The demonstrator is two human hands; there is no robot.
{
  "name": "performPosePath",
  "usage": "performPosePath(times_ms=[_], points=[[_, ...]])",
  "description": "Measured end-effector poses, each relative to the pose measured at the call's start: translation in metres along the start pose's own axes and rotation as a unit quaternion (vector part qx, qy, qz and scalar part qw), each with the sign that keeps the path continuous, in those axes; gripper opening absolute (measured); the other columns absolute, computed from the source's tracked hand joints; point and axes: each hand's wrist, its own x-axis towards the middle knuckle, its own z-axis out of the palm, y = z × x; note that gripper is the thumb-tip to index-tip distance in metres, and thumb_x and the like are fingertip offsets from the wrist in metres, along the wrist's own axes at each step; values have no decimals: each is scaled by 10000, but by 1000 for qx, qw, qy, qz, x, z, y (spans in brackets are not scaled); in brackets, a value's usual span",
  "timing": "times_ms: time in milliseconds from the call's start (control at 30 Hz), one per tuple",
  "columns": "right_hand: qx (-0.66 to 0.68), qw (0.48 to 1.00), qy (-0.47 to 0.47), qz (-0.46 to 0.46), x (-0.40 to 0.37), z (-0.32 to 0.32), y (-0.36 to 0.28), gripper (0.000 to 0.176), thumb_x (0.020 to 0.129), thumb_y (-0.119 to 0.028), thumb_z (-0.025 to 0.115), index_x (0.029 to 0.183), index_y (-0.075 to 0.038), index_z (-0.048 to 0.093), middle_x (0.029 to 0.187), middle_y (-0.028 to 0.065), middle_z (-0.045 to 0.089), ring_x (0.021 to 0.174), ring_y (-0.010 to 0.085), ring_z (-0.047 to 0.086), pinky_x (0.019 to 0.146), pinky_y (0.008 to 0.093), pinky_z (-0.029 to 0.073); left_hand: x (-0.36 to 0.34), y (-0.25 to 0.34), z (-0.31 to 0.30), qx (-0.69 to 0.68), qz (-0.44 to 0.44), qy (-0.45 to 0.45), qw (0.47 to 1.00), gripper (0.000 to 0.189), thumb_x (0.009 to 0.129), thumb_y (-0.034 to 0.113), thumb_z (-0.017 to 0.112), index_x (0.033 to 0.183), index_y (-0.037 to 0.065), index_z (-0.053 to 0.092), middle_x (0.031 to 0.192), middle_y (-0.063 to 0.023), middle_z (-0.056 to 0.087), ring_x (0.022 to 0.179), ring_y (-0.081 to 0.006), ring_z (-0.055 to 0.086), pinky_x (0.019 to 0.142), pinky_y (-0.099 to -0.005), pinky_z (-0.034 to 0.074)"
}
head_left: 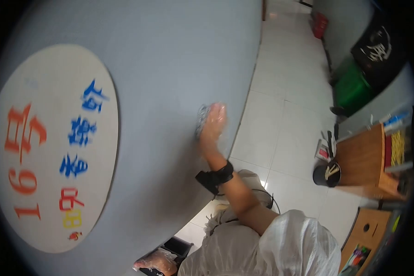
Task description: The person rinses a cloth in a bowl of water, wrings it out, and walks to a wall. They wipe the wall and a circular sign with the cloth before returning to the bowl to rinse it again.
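The big blue-grey wall (170,69) was on one side, and the white tile floor (280,87) ran along its foot. A big oval sign (50,115) was flat on the wall, maybe up there so people could read it. The wooden cabinet (361,158) and the green bin (352,89) were across the floor, which left room to walk between. A black bucket (326,174) sat by the cabinet and kept pale sticks (331,171) together. The right hand (213,122) was up on the wall in a clear plastic glove. Its fingers were closed over a crumpled grey cloth (201,118) and held it to the wall, well apart from the sign, likely so it would not slip. The left hand (158,262), also in clear plastic, was low down by a black box (178,247); I can't tell if its fingers held anything.
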Motion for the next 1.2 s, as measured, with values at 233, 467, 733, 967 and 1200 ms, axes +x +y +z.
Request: performPosePath(times_ms=[233, 467, 733, 967, 1200], points=[[44, 997, -53, 38, 76, 49, -48, 113, 972, -170, 419, 936, -63, 421, 831, -7, 400, 725, 68, 378, 641, 238, 354, 5, -5, 18, 22, 97, 24, 995, 972, 777, 778, 346, 1371, 12, 282, 1429, -163, 265, 1285, -334, 297, 1053, -488, 284], [-128, 783, -465, -393, 12, 27, -84, 143, 824, -153, 613, 742, -102, 507, 750, 34, 538, 659, 179, 496, 626, 329, 420, 16, -4, 15, 6, 45, 30, 999, 992, 767, 807, 281, 1363, 15, 292, 1426, -153, 272, 1304, -326, 277, 1070, -486, 260], [-193, 861, -247, -399, 44, 75, -103, 205, 710, -68, 694, 703, -107, 492, 664, 36, 474, 594, 240, 448, 622, 377, 401, 19, -13, 2, 0, 35, 21, 999, 962, 768, 787, 347, 1332, 9, 317, 1373, -151, 334, 1250, -319, 348, 1047, -477, 298], [-241, 834, -258, -425, 24, 44, -62, 179, 749, 13, 637, 731, -81, 486, 654, 69, 441, 614, 246, 446, 586, 388, 352, 22, -13, 1, -17, 58, 32, 998, 922, 758, 776, 395, 1316, 43, 350, 1344, -136, 363, 1227, -301, 372, 1017, -490, 334], [-281, 793, -205, -501, 18, 47, -73, 252, 763, 49, 541, 631, -56, 353, 606, 62, 344, 546, 216, 348, 497, 358, 268, 29, -28, -15, -39, 39, 5, 998, 908, 744, 766, 442, 1313, 64, 348, 1333, -120, 372, 1219, -303, 382, 1010, -494, 343]])
